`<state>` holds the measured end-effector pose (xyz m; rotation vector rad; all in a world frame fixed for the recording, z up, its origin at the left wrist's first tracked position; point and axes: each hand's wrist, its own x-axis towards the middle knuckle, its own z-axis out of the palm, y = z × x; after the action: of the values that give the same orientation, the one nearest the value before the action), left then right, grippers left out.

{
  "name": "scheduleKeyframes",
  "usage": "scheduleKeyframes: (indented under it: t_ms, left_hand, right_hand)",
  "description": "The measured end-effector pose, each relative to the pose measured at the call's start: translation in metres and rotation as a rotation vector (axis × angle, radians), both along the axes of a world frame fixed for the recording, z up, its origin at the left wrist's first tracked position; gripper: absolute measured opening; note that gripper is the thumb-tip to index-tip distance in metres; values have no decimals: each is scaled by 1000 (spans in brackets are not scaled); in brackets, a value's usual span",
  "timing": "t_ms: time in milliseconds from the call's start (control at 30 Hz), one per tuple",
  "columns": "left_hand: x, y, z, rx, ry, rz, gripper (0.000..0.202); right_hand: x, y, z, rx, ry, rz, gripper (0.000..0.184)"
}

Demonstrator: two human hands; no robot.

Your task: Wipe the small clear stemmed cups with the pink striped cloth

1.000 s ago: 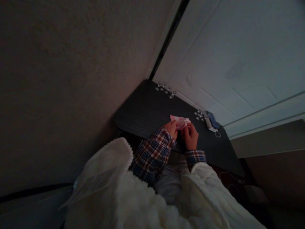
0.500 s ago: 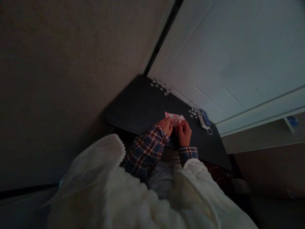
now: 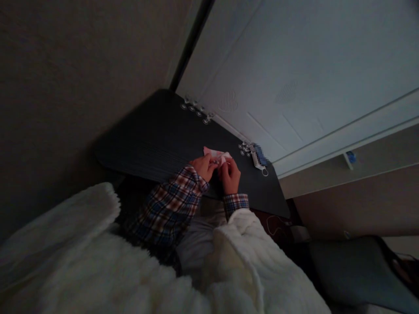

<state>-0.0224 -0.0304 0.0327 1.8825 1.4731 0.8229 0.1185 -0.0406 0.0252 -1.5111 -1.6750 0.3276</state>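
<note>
A crumpled pink-and-white packet (image 3: pixel 213 152) lies between my hands, just above the dark tabletop or touching it; I cannot tell which. My left hand (image 3: pixel 202 167) pinches its near left side with curled fingers. At the packet's right end, my right hand (image 3: pixel 231 175) grips it between thumb and bent fingers. Something small and shiny or clear shows near the fingertips, but it is too dim to name. Both hands partly hide the packet. The dark wood-grain table (image 3: pixel 144 135) extends beneath them.
Small clear round-based pieces (image 3: pixel 196 109) line the table's far edge against a white panel (image 3: pixel 262 78). More clear pieces (image 3: pixel 246 148) lie beside a tag with a blurred blue patch and a ring (image 3: pixel 265 172). A wall (image 3: pixel 81 65) rises at the left, and a grey seat (image 3: pixel 353 270) stands lower right.
The view has swung to the right, so everything sits further left. Both hands keep hold of the packet, and the right fingers have shifted slightly over its end.
</note>
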Motion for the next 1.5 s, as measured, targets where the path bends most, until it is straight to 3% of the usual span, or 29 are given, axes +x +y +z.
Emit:
scheduleKeyframes:
  t_ms: [333, 1167, 1500]
  left_hand:
    - [3, 4, -7, 50, -29, 24, 24]
    - [5, 3, -6, 64, -30, 53, 31]
    - [4, 6, -9, 17, -146, 34, 30]
  right_hand:
    - [-1, 0, 0, 6, 10, 30, 27]
    - [-2, -2, 3, 9, 8, 26, 31]
    - [-1, -3, 3, 30, -35, 23, 30]
